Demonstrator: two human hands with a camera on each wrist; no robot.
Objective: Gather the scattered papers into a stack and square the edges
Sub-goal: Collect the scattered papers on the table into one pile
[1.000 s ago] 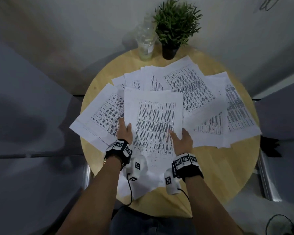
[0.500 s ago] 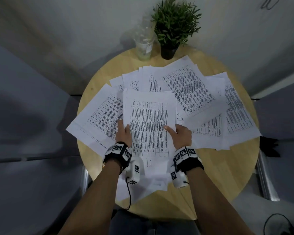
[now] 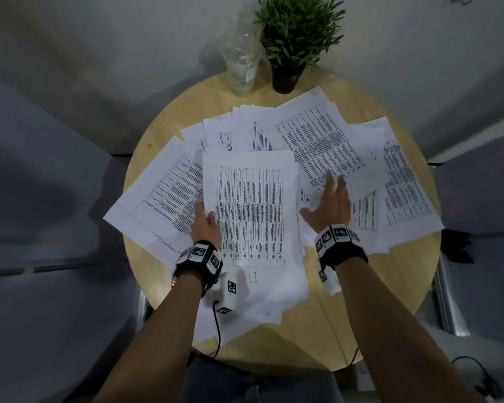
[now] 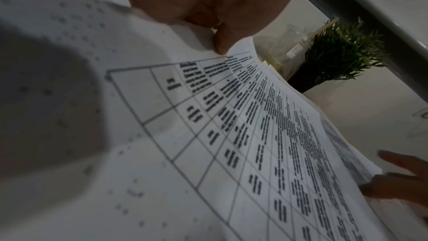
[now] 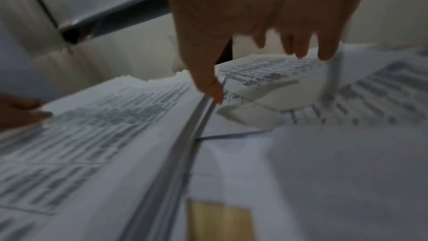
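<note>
Printed sheets lie scattered over a round wooden table (image 3: 361,301). A partly gathered paper stack (image 3: 250,216) sits in the middle, its layered right edge (image 5: 180,153) showing in the right wrist view. My left hand (image 3: 205,225) grips the stack's left edge, thumb (image 4: 220,43) pressed on the top sheet (image 4: 254,135). My right hand (image 3: 329,205) hovers with fingers spread (image 5: 298,43) over loose sheets (image 3: 320,146) just right of the stack and holds nothing. More sheets fan out at the left (image 3: 163,196) and far right (image 3: 405,181).
A potted green plant (image 3: 291,45) and a clear plastic cup (image 3: 242,68) stand at the table's far edge, close behind the papers. Grey upholstered seats (image 3: 41,199) flank the table on both sides. Bare wood shows at the near right.
My right hand has let go of the stack's right edge and swung right and forward over the loose sheets, fingers now spread. The left hand keeps its hold.
</note>
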